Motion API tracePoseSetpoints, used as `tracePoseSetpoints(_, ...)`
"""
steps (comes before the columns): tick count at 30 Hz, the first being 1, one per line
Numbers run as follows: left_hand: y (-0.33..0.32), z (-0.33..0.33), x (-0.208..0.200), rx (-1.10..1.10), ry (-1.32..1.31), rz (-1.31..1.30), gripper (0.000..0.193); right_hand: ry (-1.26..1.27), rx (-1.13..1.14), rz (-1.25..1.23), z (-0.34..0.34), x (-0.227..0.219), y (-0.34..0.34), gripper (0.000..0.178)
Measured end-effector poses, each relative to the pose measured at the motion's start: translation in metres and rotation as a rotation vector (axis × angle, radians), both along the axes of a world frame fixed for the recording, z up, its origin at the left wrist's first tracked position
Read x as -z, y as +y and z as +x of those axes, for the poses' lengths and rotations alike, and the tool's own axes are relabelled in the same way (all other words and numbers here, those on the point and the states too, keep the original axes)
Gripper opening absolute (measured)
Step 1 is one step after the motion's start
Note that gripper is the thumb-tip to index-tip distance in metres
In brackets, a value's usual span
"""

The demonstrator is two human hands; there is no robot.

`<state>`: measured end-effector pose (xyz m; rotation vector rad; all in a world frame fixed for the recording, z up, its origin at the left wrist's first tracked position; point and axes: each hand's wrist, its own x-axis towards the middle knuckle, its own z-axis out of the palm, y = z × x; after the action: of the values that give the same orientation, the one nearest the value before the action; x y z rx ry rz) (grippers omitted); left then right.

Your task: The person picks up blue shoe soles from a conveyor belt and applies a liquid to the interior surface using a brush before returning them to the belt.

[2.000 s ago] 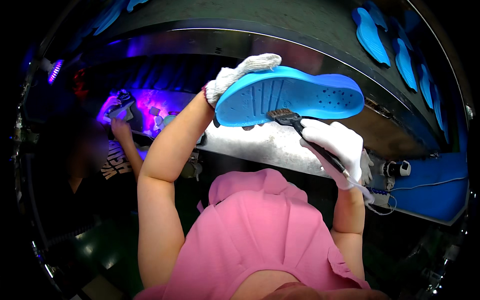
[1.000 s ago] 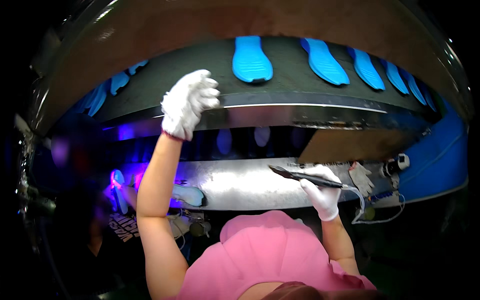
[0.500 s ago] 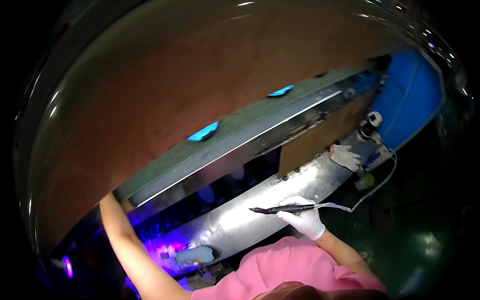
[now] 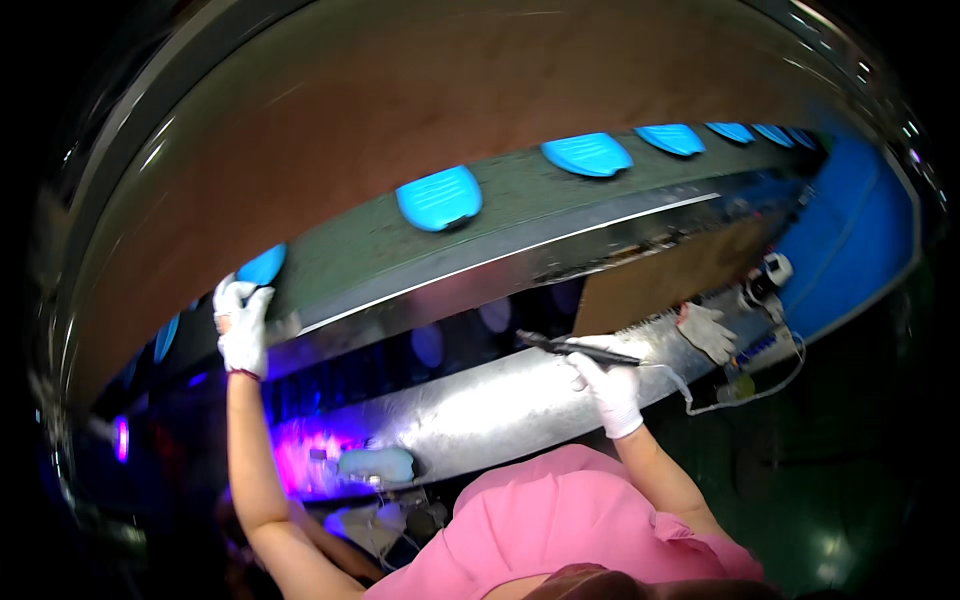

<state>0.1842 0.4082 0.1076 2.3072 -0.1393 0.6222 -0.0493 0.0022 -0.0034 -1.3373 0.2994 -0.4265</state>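
Note:
My left hand (image 4: 241,330), in a white glove, reaches to the left part of the green conveyor belt. Its bent fingers touch the near edge of a blue sole-shaped piece (image 4: 263,264). The grip itself is partly hidden, but the fingers look closed on that edge. My right hand (image 4: 608,385), also gloved in white, is closed around a black brush (image 4: 575,348) with a slim handle and a dark tip pointing left. From the handle's rear end runs a pale tube (image 4: 682,385). This hand hovers over the metal shelf, away from the belt.
More blue ridged pieces (image 4: 440,198) lie spaced along the belt (image 4: 345,245). A large curved cover (image 4: 400,100) overhangs it. On the metal shelf (image 4: 480,410) rest a pale pad (image 4: 376,464) and a loose glove (image 4: 708,331). Brown cardboard (image 4: 680,275) stands beside the belt's edge.
The left hand has come out from beneath the cover and now shows at a blue piece. More of the belt and its blue pieces is visible. The right hand still holds the brush, slightly higher.

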Motion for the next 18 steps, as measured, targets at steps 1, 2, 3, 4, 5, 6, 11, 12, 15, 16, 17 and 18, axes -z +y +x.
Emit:
tracePoseSetpoints(1,0.003,-0.016,0.009,0.146,-0.002,-0.142,0.014,-0.002,0.019,-0.016,0.003,-0.002,-0.001,0.019)
tracePoseSetpoints(2,-0.006,-0.042,0.012,0.147,-0.017,-0.259,0.015,-0.046,0.037,0.035,0.007,-0.002,-0.003,0.018)
tracePoseSetpoints(3,-0.015,-0.079,0.015,0.140,-0.040,-0.366,0.015,-0.049,0.021,0.046,0.009,-0.011,-0.002,0.016)
tracePoseSetpoints(4,-0.027,-0.105,0.025,0.210,-0.168,-0.656,0.020,-0.063,0.018,0.090,0.013,-0.010,-0.003,0.015)
tracePoseSetpoints(5,-0.037,-0.126,0.035,0.286,-0.308,-0.945,0.025,-0.077,0.020,0.130,0.015,-0.007,-0.007,0.014)
tracePoseSetpoints(6,-0.039,-0.147,0.035,0.297,-0.266,-1.158,0.043,-0.091,0.000,0.164,0.018,-0.005,-0.010,0.012)
tracePoseSetpoints(11,-0.096,-0.179,0.022,0.876,0.588,-2.026,0.100,-0.096,-0.120,0.408,0.020,-0.004,-0.019,0.011)
tracePoseSetpoints(12,-0.100,-0.174,0.035,1.059,0.598,-1.986,0.101,-0.098,-0.160,0.402,0.017,-0.007,-0.017,0.013)
tracePoseSetpoints(15,-0.126,-0.172,0.060,1.126,0.583,-2.024,0.100,-0.095,-0.262,0.425,0.014,-0.008,-0.014,0.016)
tracePoseSetpoints(16,-0.141,-0.175,0.062,1.058,0.562,-2.059,0.099,-0.069,-0.292,0.369,0.018,-0.015,-0.010,0.016)
tracePoseSetpoints(17,-0.156,-0.180,0.061,0.973,0.529,-2.072,0.099,-0.045,-0.315,0.316,0.025,-0.029,-0.003,0.016)
tracePoseSetpoints(18,-0.162,-0.187,0.062,0.958,0.499,-2.065,0.099,-0.056,-0.348,0.196,0.033,-0.047,0.009,0.016)
